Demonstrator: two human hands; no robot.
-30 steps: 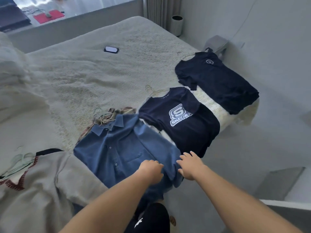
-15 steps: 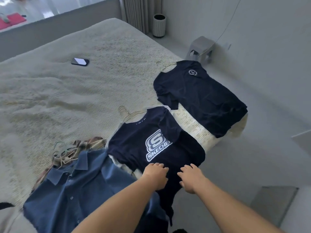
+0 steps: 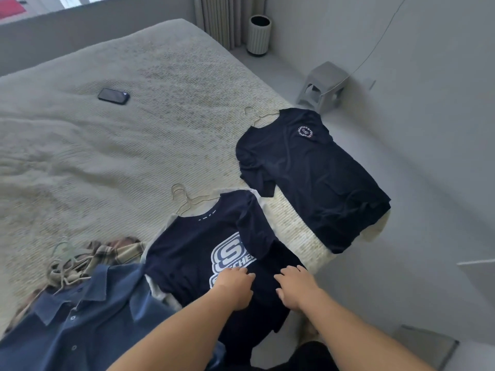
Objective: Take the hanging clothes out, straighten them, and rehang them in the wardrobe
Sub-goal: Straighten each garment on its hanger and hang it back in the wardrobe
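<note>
A navy T-shirt with a white Skechers logo (image 3: 203, 245) lies flat on the bed, on a pale wire hanger (image 3: 187, 202). My left hand (image 3: 235, 286) rests palm down on its lower front, over the logo's bottom edge. My right hand (image 3: 296, 286) lies flat beside it on the shirt's lower right part. A second navy T-shirt with a small round chest print (image 3: 313, 180) lies to the right on its own hanger, its hem over the bed's edge. A blue button-up shirt (image 3: 80, 330) lies at the lower left over a plaid garment (image 3: 117, 250).
The bed (image 3: 120, 156) has a pale textured cover, and a dark phone (image 3: 113, 96) lies on it far left. On the grey floor to the right stand a small grey stool (image 3: 322, 85) and a ribbed white bin (image 3: 259, 33). A thin cable runs along the wall.
Both hands moved from the blue shirt's hem rightward onto the Skechers T-shirt and slid up its front. My view shifted right, so the blue shirt now sits lower left.
</note>
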